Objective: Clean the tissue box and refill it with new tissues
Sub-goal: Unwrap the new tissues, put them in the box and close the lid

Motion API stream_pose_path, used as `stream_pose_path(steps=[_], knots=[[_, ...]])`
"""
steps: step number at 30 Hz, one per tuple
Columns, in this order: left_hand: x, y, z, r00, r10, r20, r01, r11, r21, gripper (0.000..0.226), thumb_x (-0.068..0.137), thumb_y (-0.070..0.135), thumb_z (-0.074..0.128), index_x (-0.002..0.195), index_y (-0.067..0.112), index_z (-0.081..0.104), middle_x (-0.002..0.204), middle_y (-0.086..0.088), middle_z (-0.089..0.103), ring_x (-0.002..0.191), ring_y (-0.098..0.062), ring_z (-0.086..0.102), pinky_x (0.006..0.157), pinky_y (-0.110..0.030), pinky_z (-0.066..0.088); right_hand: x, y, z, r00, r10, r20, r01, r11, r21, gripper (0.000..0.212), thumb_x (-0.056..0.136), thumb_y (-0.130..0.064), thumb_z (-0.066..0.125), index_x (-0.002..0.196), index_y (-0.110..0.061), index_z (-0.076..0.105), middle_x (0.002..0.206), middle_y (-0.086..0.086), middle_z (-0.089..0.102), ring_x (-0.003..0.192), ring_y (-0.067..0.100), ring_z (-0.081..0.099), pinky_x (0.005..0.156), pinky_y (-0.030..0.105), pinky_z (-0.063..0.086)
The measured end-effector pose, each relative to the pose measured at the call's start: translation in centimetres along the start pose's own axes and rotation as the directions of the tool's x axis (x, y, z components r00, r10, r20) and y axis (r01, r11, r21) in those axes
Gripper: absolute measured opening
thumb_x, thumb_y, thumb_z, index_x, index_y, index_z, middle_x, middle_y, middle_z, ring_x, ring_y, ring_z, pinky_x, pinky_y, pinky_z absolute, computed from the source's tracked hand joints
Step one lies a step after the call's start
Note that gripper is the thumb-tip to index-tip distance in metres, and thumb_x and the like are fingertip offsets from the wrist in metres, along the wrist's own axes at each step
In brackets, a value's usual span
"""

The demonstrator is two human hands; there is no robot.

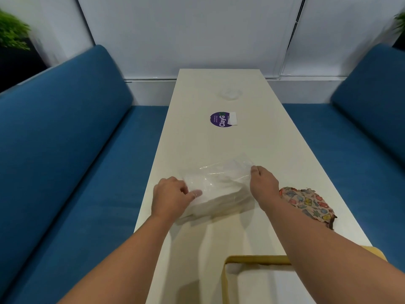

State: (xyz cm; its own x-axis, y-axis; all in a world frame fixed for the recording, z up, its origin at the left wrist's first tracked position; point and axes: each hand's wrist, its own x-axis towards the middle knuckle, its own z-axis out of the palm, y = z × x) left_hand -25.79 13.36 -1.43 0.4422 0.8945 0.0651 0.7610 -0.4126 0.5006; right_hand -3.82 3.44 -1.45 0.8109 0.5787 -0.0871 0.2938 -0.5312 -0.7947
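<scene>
**Head view: opening the tissue pack on the table**

Head view shows both hands on a clear plastic pack of new tissues (215, 189), lying flat on the long cream table (274, 137), near the front end. Left hand (169, 197) rests at the left end of the pack, fingers curled, thumb stretched onto the film; seems to hold the pack down. Right hand (264, 183) pinches the loose film at the far right corner, fingers closed on it.

To do this step well, probably: keep the left hand firm on the stack, pull the film away with the right slowly, so as not to tear or scatter the sheets. Better to free the whole stack in one block, ready to drop into the box.

Yellow-rimmed tissue box (254, 258) stands at the near edge, partly cut off, inside hardly visible. Patterned cloth (309, 204) lies just beside the right forearm.

Readable writing: round purple sticker (220, 119) with "ClayG"; rest covered by a white piece or too small to read. No label readable on the pack.
</scene>
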Motion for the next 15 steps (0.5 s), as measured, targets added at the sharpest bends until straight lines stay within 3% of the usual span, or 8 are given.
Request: stream_pose_path(steps=[3,5,6,8,10,12,15], knots=[[0.5,1.0,0.5,0.975,0.183,0.126,-0.198,0.973,0.117,0.04,0.086,0.053,0.06,0.055,0.029,0.052,0.073,0.012,0.054,0.093,-0.019,0.05,0.077,-0.032,0.034,0.0,0.1,0.0,1.0,-0.013,-0.004,0.014,1.0,0.006,0.041,0.103,-0.033,0.032,0.075,-0.009,0.049,0.072,0.003,0.051,0.067,0.017,0.043,0.061,0.033,0.034],[1.1,1.1,1.0,0.94,0.298,0.165,-0.324,0.932,0.162,0.022,0.091,0.048,0.053,0.084,0.033,0.068,0.098,0.013,0.061,0.103,-0.016,0.05,0.083,-0.029,0.033,0.0,0.2,0.0,1.0,-0.023,-0.002,0.023,1.0,0.006,0.041,0.103,-0.033,0.033,0.079,-0.007,0.053,0.074,0.003,0.054,0.07,0.018,0.045,0.061,0.033,0.035],[1.3,1.2,1.1,0.912,0.367,0.183,-0.397,0.904,0.162,0.022,0.093,0.043,0.051,0.1,0.033,0.069,0.108,0.014,0.061,0.108,-0.014,0.051,0.085,-0.022,0.032,0.1,0.3,-0.1,1.0,-0.024,0.0,0.024,1.0,0.006,0.041,0.104,-0.033,0.033,0.083,-0.005,0.055,0.076,0.004,0.055,0.071,0.018,0.046,0.061,0.033,0.035],[1.5,1.5,1.0,0.855,0.464,0.23,-0.498,0.86,0.116,0.029,0.095,0.031,0.046,0.112,0.022,0.068,0.115,0.008,0.061,0.113,-0.014,0.053,0.083,-0.007,0.027,0.1,0.3,-0.1,1.0,-0.024,0.009,0.024,1.0,0.008,0.041,0.104,-0.032,0.033,0.089,-0.002,0.057,0.08,0.006,0.057,0.071,0.017,0.046,0.061,0.03,0.036],[1.4,2.0,0.1,0.845,0.44,0.305,-0.468,0.884,0.022,0.031,0.095,0.016,0.041,0.115,0.015,0.065,0.111,0.014,0.055,0.112,-0.014,0.053,0.078,-0.001,0.026,0.1,0.3,-0.2,1.0,-0.025,0.014,0.024,1.0,0.011,0.042,0.104,-0.032,0.033,0.091,0.0,0.057,0.081,0.007,0.057,0.074,0.02,0.047,0.062,0.03,0.036],[1.7,1.5,-0.6,0.844,0.351,0.406,-0.347,0.934,-0.087,0.03,0.089,0.012,0.046,0.107,0.024,0.066,0.11,0.022,0.051,0.104,-0.013,0.053,0.075,-0.003,0.03,0.3,0.3,-0.3,1.0,-0.021,0.014,0.021,1.0,0.019,0.043,0.104,-0.032,0.032,0.094,0.001,0.058,0.084,0.011,0.059,0.076,0.022,0.048,0.065,0.032,0.038],[2.5,-0.6,-0.5,0.833,0.32,0.451,-0.177,0.927,-0.33,0.02,0.071,0.032,0.052,0.083,0.033,0.068,0.119,0.017,0.063,0.115,-0.013,0.056,0.097,-0.025,0.043,0.5,0.3,-0.7,1.0,-0.006,0.028,0.005,0.999,0.037,0.042,0.104,-0.031,0.033,0.1,0.0,0.061,0.089,0.01,0.06,0.081,0.024,0.05,0.074,0.036,0.042]])
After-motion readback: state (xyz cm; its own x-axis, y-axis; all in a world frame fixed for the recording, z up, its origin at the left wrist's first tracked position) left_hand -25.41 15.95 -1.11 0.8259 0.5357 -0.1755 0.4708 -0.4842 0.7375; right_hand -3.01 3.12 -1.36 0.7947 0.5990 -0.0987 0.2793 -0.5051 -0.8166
